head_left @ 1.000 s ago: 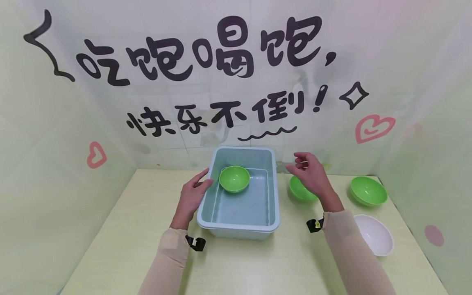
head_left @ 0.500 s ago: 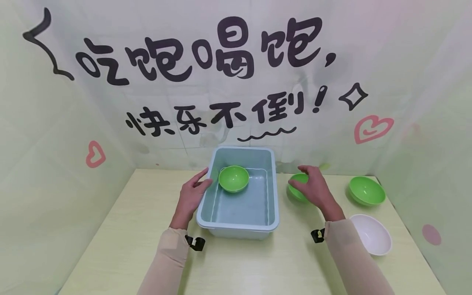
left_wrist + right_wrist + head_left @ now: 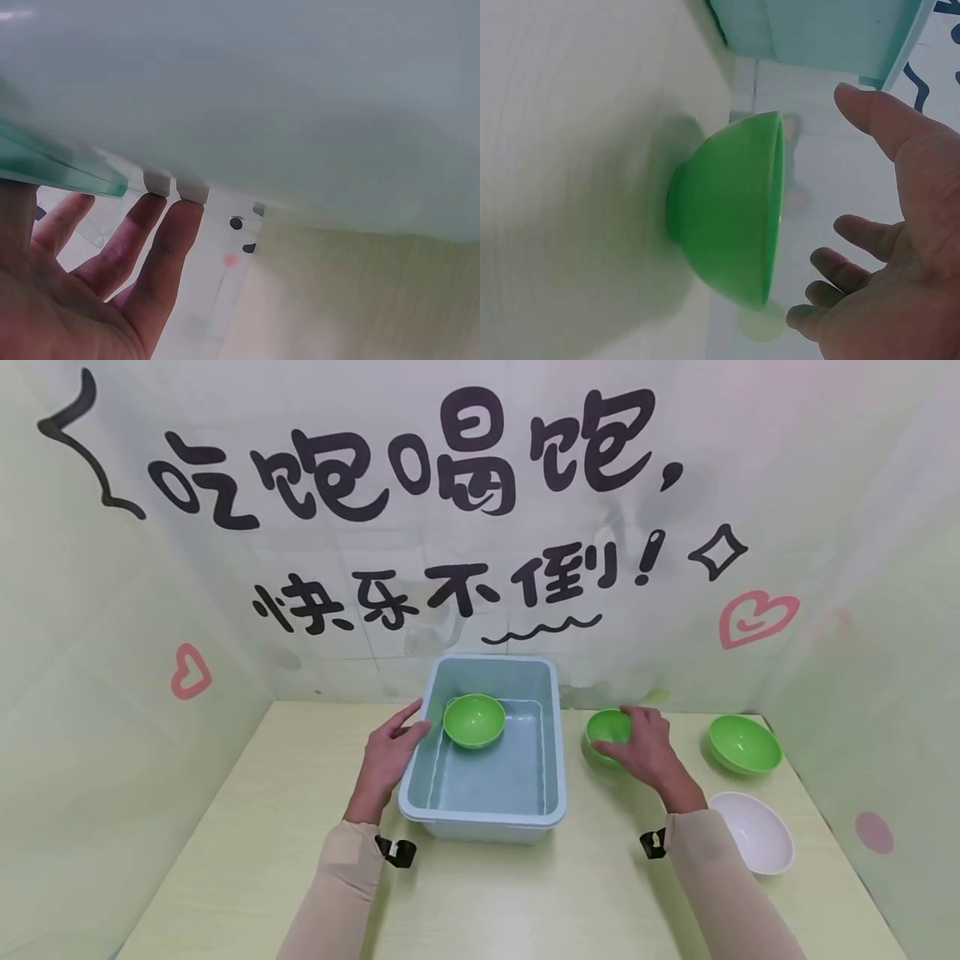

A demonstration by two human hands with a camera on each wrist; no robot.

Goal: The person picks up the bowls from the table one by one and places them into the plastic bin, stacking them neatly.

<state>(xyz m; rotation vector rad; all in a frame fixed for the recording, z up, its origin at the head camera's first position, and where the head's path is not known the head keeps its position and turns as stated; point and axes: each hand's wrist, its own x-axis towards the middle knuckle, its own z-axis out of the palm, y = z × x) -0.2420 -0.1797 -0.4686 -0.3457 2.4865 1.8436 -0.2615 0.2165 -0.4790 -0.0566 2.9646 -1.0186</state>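
A light blue tub (image 3: 491, 789) holds a green bowl (image 3: 474, 721) toward its back left. My left hand (image 3: 384, 766) rests at the tub's left rim, thumb near the edge; in the left wrist view the hand's (image 3: 142, 289) extended fingertips meet the tub (image 3: 262, 97). Right of the tub, another green bowl (image 3: 606, 725) stands upright on the table, with my right hand (image 3: 651, 752) over its right side, thumb and fingers spread. In the right wrist view a gap shows between this bowl (image 3: 727, 210) and the hand (image 3: 930, 225).
At the far right, a third green bowl (image 3: 745, 744) stands near the table's back corner, and a white bowl (image 3: 757, 832) lies in front of it, partly behind my right sleeve. A wall with black lettering rises behind the table (image 3: 480, 902).
My right hand has come down and slightly to the right, from above and behind the green bowl to its right side. The left hand has stayed at the tub's rim.
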